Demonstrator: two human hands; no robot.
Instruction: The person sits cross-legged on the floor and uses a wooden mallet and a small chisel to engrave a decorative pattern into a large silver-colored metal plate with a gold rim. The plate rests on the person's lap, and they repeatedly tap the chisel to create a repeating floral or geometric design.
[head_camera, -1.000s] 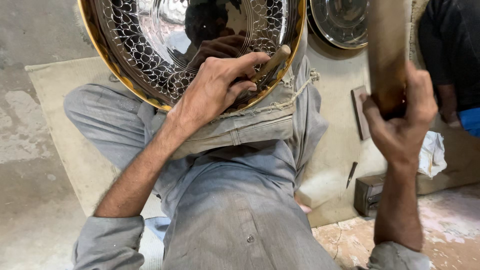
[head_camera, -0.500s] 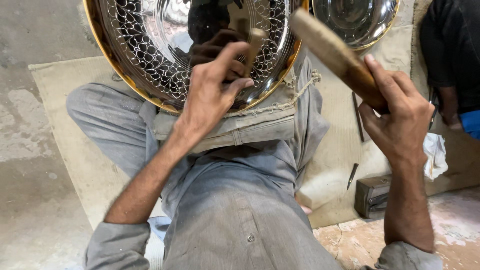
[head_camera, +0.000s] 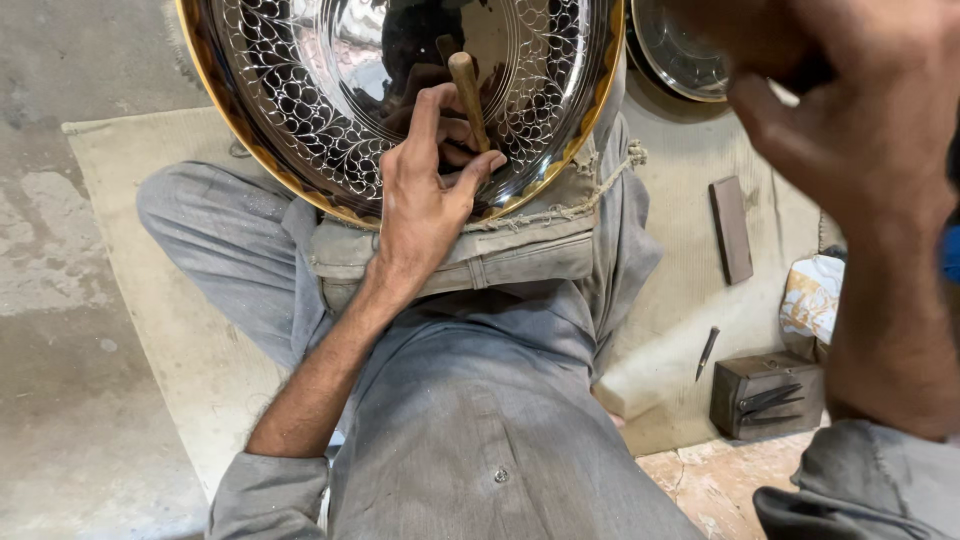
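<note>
Left hand (head_camera: 425, 205) pinches wooden-handled punch (head_camera: 468, 98) against engraved tray (head_camera: 300, 130); raised right hand (head_camera: 850, 130), grip unclear. Off-centre blow risks punch skidding, scarring pattern.

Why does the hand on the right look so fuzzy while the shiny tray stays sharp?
Head view: the right hand is raised close to the lens, so it blurs; the engraved tray and the left hand holding the wooden-handled tool are crisp, with mirror reflections on the metal.

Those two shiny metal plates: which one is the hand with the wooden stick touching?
The big patterned plate with the gold rim, propped in the lap; the left hand holds the stick against it. The plainer plate lies behind, untouched.
</note>
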